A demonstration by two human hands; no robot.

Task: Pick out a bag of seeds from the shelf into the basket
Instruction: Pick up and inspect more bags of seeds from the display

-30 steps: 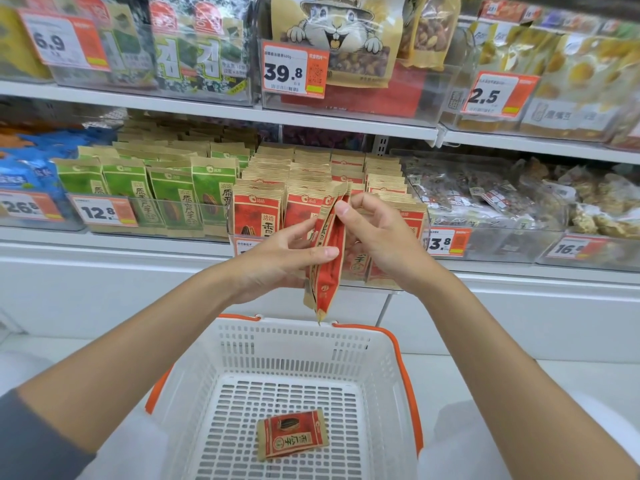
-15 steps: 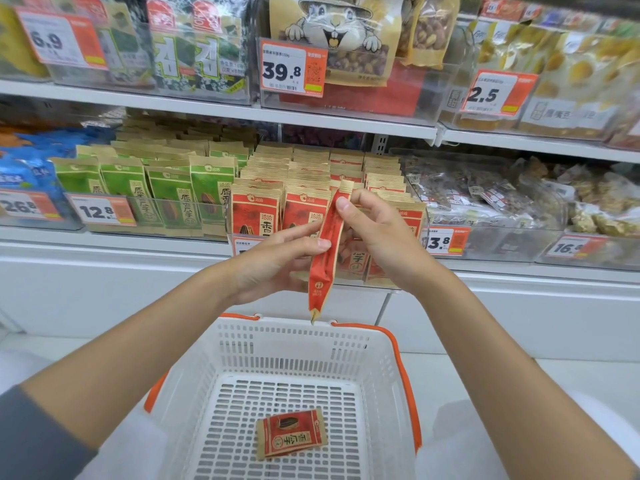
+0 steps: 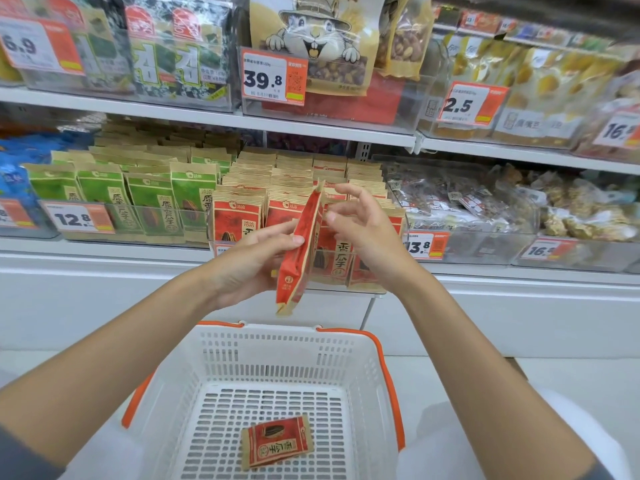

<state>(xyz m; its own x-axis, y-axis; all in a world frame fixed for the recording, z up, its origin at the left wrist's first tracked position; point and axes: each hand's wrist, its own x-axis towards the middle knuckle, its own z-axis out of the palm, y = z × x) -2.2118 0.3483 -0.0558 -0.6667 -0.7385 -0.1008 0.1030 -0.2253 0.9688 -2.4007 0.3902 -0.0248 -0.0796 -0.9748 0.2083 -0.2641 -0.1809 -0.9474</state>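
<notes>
While the red seed bag (image 3: 299, 251) hangs edge-on in the centre of the frame, the left hand (image 3: 252, 265) pinches it, thumb on the near face and fingers curled behind. The right hand (image 3: 367, 226), just right of centre, is spread and loose, fingertips up by the bag's top corner; whether they touch it, I cannot tell. Down in the lower centre sits the white basket (image 3: 277, 332), and look, one matching red packet (image 3: 277, 441) lies flat on its floor. By my reading the pick itself is done: this bag is out of the row of red bags (image 3: 239, 216) on the middle shelf, and its bottom corner hovers just above the basket's far rim, not yet inside. What is left is the short lowering into the basket and the release. Green bags (image 3: 152, 202) stand at centre left.
</notes>
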